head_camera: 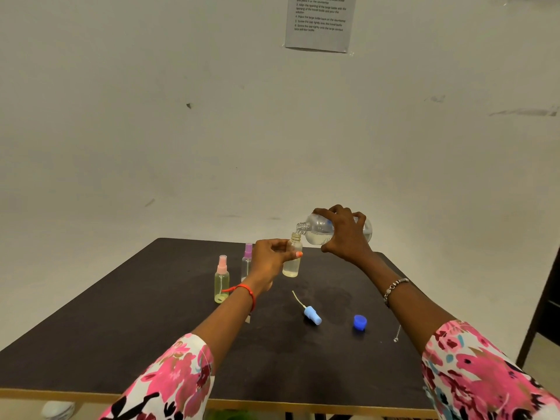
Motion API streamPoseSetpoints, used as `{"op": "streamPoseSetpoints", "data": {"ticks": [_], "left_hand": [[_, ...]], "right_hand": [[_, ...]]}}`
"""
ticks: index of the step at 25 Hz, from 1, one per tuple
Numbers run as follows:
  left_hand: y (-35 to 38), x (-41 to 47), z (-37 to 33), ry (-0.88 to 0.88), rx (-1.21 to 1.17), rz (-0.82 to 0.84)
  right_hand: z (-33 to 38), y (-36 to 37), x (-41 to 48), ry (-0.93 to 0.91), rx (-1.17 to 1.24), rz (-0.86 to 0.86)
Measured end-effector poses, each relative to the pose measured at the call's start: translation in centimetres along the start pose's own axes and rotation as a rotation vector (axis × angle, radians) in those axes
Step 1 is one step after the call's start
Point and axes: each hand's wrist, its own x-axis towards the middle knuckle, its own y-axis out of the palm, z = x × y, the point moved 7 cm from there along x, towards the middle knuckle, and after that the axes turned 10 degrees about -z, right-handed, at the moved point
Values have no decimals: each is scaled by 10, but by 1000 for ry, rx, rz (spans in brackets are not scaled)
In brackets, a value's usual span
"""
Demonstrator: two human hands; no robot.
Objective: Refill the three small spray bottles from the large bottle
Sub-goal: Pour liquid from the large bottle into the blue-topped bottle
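Note:
My left hand (269, 259) grips an uncapped small bottle (292, 262) held upright above the dark table (121, 328); pale liquid fills its lower part. My right hand (345, 234) grips the large clear bottle (318, 230) tipped on its side, its open neck right over the small bottle's mouth. A pink-capped spray bottle (221, 280) with yellowish liquid stands at the left. Behind it stands a purple-capped spray bottle (247, 262), partly hidden by my left hand. A light blue spray head (312, 315) with its tube lies on the table. The large bottle's blue cap (360, 322) lies to its right.
A small metal chain (397, 333) lies near the table's right edge. A printed sheet (319, 22) hangs on the wall behind. A dark door frame (542, 313) stands at the far right.

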Motion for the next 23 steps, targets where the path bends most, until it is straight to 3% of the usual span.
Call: {"op": "streamPoseSetpoints", "data": {"ticks": [23], "left_hand": [[-4, -1, 1, 8, -8, -9]], "right_hand": [[4, 2, -1, -5, 0, 2]]}}
